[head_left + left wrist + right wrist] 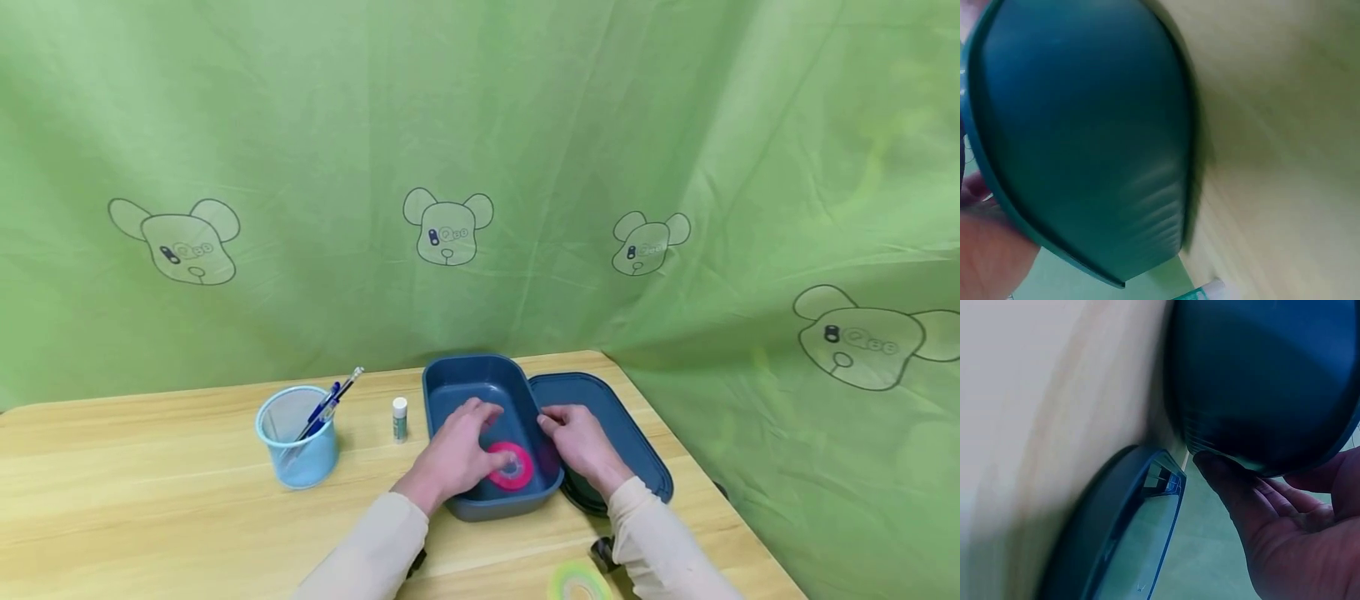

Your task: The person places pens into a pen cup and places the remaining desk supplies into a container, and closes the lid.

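A dark blue rectangular plastic box [487,396] stands uncovered on the table. On its floor, toward the near end, lies a pink roll of tape [522,472]. My left hand [457,446] reaches over the box's left side, its fingers apart and the thumb overlapping the tape. My right hand [581,442] grips the right rim; in the right wrist view, the fingers of the right hand [1297,537] lie along the box's outer wall [1254,381] with the thumb at the rim. The left wrist view shows mostly the box's outer wall [1085,125].
The box's dark blue lid [622,425] lies against its right side, under my right hand. Left of the box stand a glue stick [400,421] and a light blue mesh cup [303,458] with pens [326,410]. A yellow-green tape roll [577,579] lies at the near edge.
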Motion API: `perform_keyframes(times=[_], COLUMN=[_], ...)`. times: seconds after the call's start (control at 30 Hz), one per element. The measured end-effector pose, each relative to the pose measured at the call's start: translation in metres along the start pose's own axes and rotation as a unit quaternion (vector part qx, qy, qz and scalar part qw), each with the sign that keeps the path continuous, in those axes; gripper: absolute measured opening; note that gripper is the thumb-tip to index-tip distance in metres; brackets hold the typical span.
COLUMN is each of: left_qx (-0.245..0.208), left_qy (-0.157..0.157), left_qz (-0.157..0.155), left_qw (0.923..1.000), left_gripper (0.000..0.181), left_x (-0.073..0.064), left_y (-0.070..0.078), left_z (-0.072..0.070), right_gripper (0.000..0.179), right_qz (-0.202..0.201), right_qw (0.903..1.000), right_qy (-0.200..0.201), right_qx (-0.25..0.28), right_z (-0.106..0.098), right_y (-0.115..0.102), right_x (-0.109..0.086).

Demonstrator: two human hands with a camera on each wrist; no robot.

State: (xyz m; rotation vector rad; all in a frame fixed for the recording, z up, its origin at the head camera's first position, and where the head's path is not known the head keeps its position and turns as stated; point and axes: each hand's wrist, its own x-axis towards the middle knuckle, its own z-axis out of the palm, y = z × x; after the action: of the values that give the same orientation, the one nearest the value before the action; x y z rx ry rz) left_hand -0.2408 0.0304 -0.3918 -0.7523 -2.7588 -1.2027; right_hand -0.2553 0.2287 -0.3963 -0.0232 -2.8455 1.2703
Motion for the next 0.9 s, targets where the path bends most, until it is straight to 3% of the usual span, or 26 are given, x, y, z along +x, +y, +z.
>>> perform_keyframes(times=[0.23, 0.4, 0.47, 0.53, 0.63, 0.73, 0.9], left_qx=[-0.102, -0.177, -0.210, -0.227, -0.238, -0.235, -0.187], left_qy=[0.034, 0.022, 0.018, 0.019, 0.001, -0.023, -0.060], left_qz=[0.046, 0.061, 0.068, 0.088, 0.110, 0.107, 0.046], left_qw=[0.9932, 0.9820, 0.9751, 0.9696, 0.9650, 0.9657, 0.9794], left_gripper=[0.046, 0.043, 0.041, 0.039, 0.040, 0.044, 0.047], left_x=[-0.014, -0.035, -0.049, -0.061, -0.075, -0.080, -0.086], left_y=[0.004, 0.015, 0.027, 0.036, 0.044, 0.044, 0.054], left_z=[-0.008, -0.018, -0.028, -0.034, -0.032, -0.016, 0.005], right_gripper=[0.034, 0.035, 0.035, 0.034, 0.033, 0.032, 0.032], right_qz=[-0.002, 0.002, 0.001, -0.003, -0.011, -0.017, -0.018], right_qw=[1.0000, 0.9999, 0.9998, 0.9997, 0.9997, 0.9996, 0.9994], right_qy=[-0.003, -0.015, -0.021, -0.022, -0.020, -0.015, -0.015], right_qx=[-0.002, -0.004, -0.001, -0.002, -0.008, -0.019, -0.028], right_z=[-0.002, -0.002, 0.000, 0.002, 0.003, 0.001, -0.003], right_y=[0.002, 0.000, -0.001, -0.003, -0.004, -0.003, 0.001], right_x=[0.000, 0.000, 0.001, 0.002, 0.002, 0.001, -0.001])
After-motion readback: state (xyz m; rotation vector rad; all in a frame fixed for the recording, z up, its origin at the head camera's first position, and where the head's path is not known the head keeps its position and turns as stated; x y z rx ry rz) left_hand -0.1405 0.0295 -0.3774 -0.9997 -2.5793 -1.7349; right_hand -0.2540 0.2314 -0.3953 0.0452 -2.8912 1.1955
